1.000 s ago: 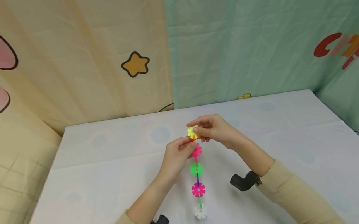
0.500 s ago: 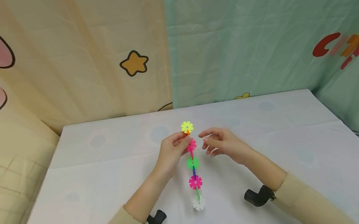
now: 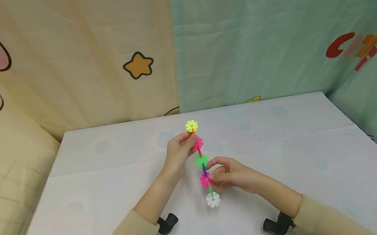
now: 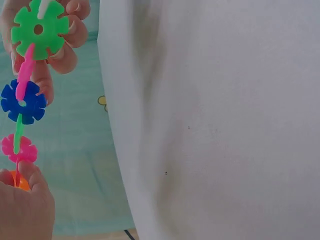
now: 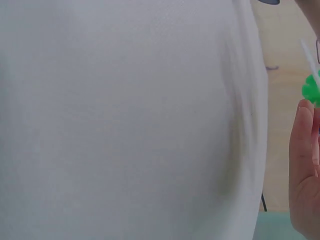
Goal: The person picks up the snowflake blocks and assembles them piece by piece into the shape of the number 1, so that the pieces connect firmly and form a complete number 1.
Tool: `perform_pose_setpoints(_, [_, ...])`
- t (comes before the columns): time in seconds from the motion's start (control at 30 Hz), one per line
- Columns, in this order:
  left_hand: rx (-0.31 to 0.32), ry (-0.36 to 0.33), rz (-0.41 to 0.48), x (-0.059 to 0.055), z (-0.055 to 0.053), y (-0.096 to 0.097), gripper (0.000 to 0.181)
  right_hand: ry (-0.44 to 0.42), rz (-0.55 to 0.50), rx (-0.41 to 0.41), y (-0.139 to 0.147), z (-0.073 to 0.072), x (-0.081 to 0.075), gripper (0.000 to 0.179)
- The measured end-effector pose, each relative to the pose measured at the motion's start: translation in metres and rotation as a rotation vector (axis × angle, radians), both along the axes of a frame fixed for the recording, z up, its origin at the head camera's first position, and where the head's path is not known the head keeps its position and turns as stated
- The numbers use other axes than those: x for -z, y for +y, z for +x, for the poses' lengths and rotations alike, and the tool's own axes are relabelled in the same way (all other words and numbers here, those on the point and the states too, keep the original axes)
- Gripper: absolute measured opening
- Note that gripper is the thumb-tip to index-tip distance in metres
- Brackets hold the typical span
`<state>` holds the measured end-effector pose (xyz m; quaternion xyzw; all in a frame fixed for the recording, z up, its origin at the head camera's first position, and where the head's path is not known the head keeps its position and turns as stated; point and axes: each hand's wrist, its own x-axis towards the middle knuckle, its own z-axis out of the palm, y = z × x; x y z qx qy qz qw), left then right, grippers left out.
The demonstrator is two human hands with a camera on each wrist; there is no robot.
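Note:
A chain of slotted plastic flower discs (image 3: 201,160), in yellow, orange, pink, green, blue and white, hangs slightly slanted above the table. My left hand (image 3: 177,155) pinches it near the upper end, by the orange and upper pink discs. The yellow disc (image 3: 191,126) sticks up above those fingers. Lower down, my right hand (image 3: 236,175) holds the chain at the lower pink disc (image 3: 205,180), its thumb on that disc. The white disc (image 3: 213,200) is the bottom end. In the left wrist view, right-hand fingers curl behind a green disc (image 4: 42,30).
A white cloth covers the table (image 3: 114,211). Behind it hang printed curtains (image 3: 236,44), beige at the left and green at the right. Each wrist carries a black camera mount (image 3: 279,225).
My right hand has let go of the yellow disc at the top and moved down to the lower pink disc. The left hand keeps its pinch, and the chain's lower end has swung slightly right.

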<state>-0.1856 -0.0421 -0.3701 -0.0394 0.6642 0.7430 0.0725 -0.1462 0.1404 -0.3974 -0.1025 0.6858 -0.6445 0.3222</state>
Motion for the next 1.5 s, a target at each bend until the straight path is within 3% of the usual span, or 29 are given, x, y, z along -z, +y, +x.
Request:
perform_pose_setpoints(0.1, [-0.021,-0.025,0.003,0.003,-0.007,0.002,0.033,-0.006,-0.008,0.002,-0.005,-0.003,0.003,0.03])
perform_pose_setpoints(0.33, [0.021,-0.045,0.05,0.013,-0.026,0.011,0.034,0.016,0.011,0.094,-0.006,-0.012,0.007,0.023])
perform_pose_setpoints(0.53, [0.04,-0.121,0.102,0.02,-0.041,0.016,0.037,0.008,0.068,0.158,-0.004,-0.02,0.01,0.024])
perform_pose_setpoints(0.67, [0.018,-0.163,0.084,0.028,-0.048,0.017,0.038,-0.002,0.095,0.178,-0.002,-0.024,0.011,0.03])
perform_pose_setpoints(0.83, [0.039,-0.174,0.063,0.046,-0.056,0.014,0.039,-0.035,0.132,0.218,-0.003,-0.031,0.015,0.029])
perform_pose_setpoints(0.9, [0.056,-0.14,0.092,0.071,-0.07,0.011,0.039,-0.047,0.144,0.232,-0.003,-0.034,0.016,0.028])
perform_pose_setpoints(0.93, [0.059,-0.11,0.106,0.09,-0.082,0.01,0.039,-0.049,0.147,0.236,-0.004,-0.036,0.017,0.029])
perform_pose_setpoints(1.03, [0.032,-0.092,0.081,0.124,-0.104,0.014,0.042,-0.062,0.156,0.254,-0.004,-0.041,0.018,0.029])
perform_pose_setpoints(1.07, [0.031,-0.072,0.079,0.143,-0.114,0.015,0.041,-0.063,0.159,0.258,-0.004,-0.042,0.018,0.029])
perform_pose_setpoints(1.1, [0.028,-0.067,0.076,0.149,-0.117,0.016,0.042,-0.067,0.162,0.262,-0.004,-0.043,0.019,0.03])
perform_pose_setpoints(1.17, [0.031,-0.054,0.083,0.148,-0.114,0.017,0.041,-0.073,0.166,0.268,-0.003,-0.045,0.019,0.031])
perform_pose_setpoints(1.2, [0.041,-0.052,0.091,0.14,-0.107,0.017,0.04,-0.076,0.166,0.268,-0.003,-0.045,0.019,0.032])
perform_pose_setpoints(1.27, [0.041,-0.055,0.093,0.118,-0.092,0.017,0.038,-0.082,0.163,0.268,-0.003,-0.045,0.02,0.033])
perform_pose_setpoints(1.33, [0.032,-0.095,0.047,0.081,-0.07,0.02,0.04,-0.088,0.155,0.269,-0.003,-0.044,0.019,0.034])
perform_pose_setpoints(1.4, [0.027,-0.122,0.01,0.056,-0.056,0.022,0.041,-0.092,0.149,0.27,-0.004,-0.044,0.019,0.035])
perform_pose_setpoints(1.5, [0.048,-0.102,-0.019,0.052,-0.053,0.021,0.041,-0.096,0.145,0.272,-0.004,-0.044,0.018,0.035])
